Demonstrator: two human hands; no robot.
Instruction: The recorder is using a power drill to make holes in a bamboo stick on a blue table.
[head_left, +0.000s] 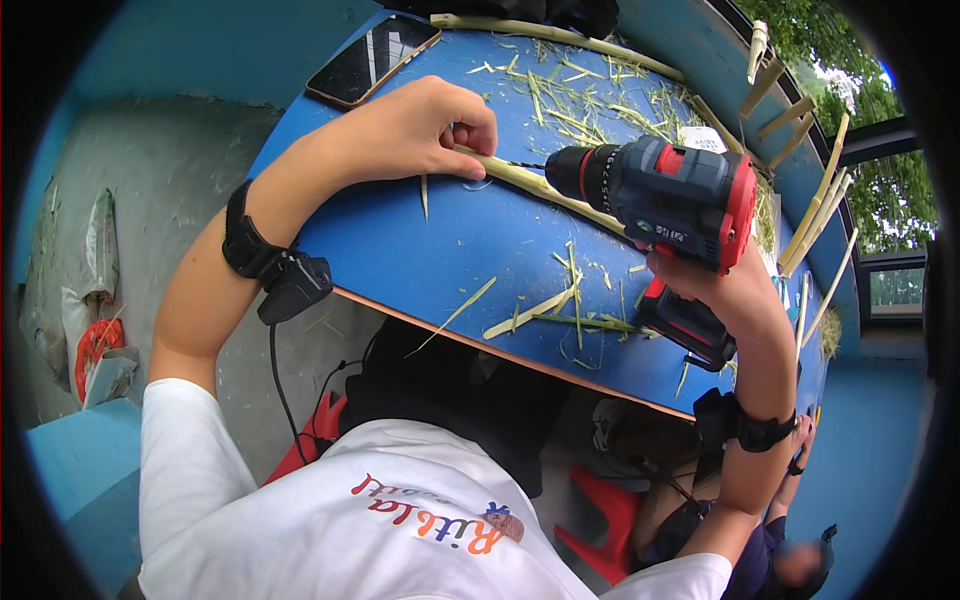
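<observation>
My left grip pinches a pale stalk over the table. My right grip encloses a drill, bit near the stalk.

The drill is navy and red, the tabletop blue, the stalk yellowish.

Power drill: dark grey-blue body, red accents, black chuck, battery pack at grip's foot. Held over desk in right hand, nose pointing left. Thin bit fitted, tip at stalk; contact unclear. Stalk: pale yellow-green, slim, slanting beneath chuck, far end hidden by drill, near end pinched in left hand.
</observation>
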